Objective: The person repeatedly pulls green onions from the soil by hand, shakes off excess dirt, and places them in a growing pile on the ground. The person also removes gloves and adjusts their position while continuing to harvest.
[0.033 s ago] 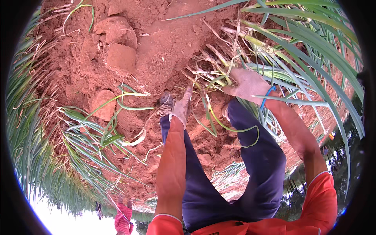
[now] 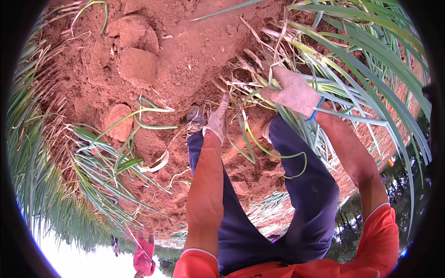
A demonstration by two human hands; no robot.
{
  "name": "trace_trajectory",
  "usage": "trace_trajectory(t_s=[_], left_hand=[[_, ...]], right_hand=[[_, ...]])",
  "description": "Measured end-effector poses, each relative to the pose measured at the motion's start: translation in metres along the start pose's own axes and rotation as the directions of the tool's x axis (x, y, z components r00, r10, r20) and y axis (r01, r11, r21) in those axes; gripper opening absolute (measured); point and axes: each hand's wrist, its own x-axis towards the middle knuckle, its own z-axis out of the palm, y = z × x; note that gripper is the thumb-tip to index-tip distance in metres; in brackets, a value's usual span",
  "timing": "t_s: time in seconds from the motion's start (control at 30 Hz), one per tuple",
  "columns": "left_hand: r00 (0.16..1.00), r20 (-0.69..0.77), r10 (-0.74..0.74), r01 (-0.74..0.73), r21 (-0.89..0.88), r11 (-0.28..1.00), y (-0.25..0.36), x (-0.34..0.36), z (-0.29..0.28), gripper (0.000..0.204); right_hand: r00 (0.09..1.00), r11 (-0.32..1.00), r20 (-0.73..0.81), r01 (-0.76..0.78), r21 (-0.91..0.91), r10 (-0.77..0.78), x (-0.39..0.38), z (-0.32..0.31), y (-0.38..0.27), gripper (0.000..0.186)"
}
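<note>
Right hand point(image 2: 293, 92), in a dirty pale glove with a blue wrist cuff, is clenched round a bunch of long green stalks point(image 2: 259, 90) at the clump's base, upper right of the dug patch of red soil point(image 2: 194, 51). Left hand point(image 2: 217, 119), gloved too, points fingers-out toward the dry roots point(image 2: 241, 69) just beside that bunch; I can't tell whether it grips anything or only touches the ground.

Risks as I read them:
- Stalks look soft and bent. A pull from up the leaves rather than the base could snap them, leaving the bottom in the ground.
- Loose crumbly soil under the feet, deep bend at the waist: a sudden release could tip me backward.
- Leaf blades point(image 2: 371, 60) cross the right forearm, hiding part of the grip.

Counts:
- 2 gloved hands
- 3 big soil clods point(image 2: 134, 46), upper left of the patch
- 1 heap of pulled plants point(image 2: 97, 162), left edge
- 1 shoe point(image 2: 194, 115) visible
- 1 other person point(image 2: 143, 259) in a red shirt, far off at the bottom edge.
</note>
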Motion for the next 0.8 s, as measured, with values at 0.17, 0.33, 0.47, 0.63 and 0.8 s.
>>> trace_trajectory(t_s=[0.17,0.33,0.47,0.63,0.8], left_hand=[[0.992,0.066,0.105,-0.101,-0.063,0.993,-0.040,0.082,0.105,0.062],[0.996,0.083,0.019,0.012,-0.360,0.933,-0.064,0.129,0.126,0.047],[0.975,0.112,0.191,-0.104,-0.533,0.840,-0.059,0.139,0.152,0.053],[0.962,0.237,0.134,0.012,-0.528,0.849,-0.018,0.112,0.147,0.057],[0.987,0.133,0.093,-0.020,-0.467,0.884,-0.019,0.143,0.148,0.067]], right_hand=[[0.949,0.954,-0.230,-0.256,-0.158,0.217,0.092,0.005,0.136,0.118],[0.895,0.874,0.222,-0.432,0.221,0.386,0.114,0.022,0.229,0.095],[0.905,0.743,0.423,-0.245,0.623,-0.055,0.118,0.048,0.263,0.050],[0.894,0.851,0.282,0.175,0.495,-0.348,0.121,0.039,0.222,0.060],[0.911,0.877,0.382,-0.304,0.372,0.154,0.118,0.036,0.175,0.044]])
